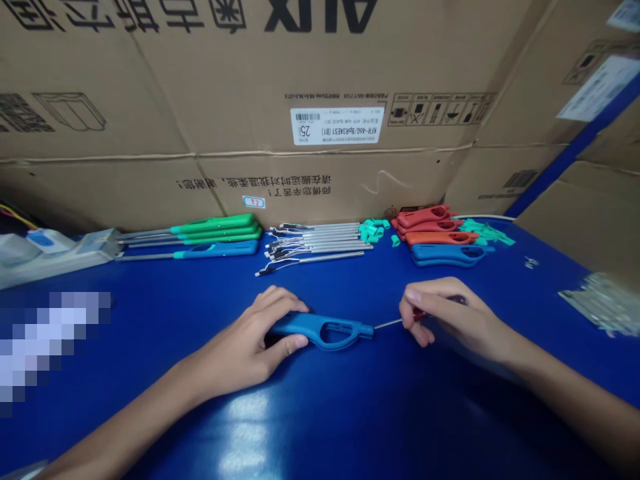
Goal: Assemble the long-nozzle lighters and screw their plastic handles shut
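**A:** Left hand (260, 340) is clamped over the back of the blue handle (330, 330), which lies flat on the counter (350, 413) right in front. Right hand (450, 313) pinches a thin tool (387, 324), tip at the handle's nose.

**B:** I'd press that handle down so it can't roll, and hold the tool level with the nose, light pressure only. The metal tubes (320, 241) sit well back, out of the way.

Left hand (249, 341) curled in a grip, right hand (453, 318) pinching.
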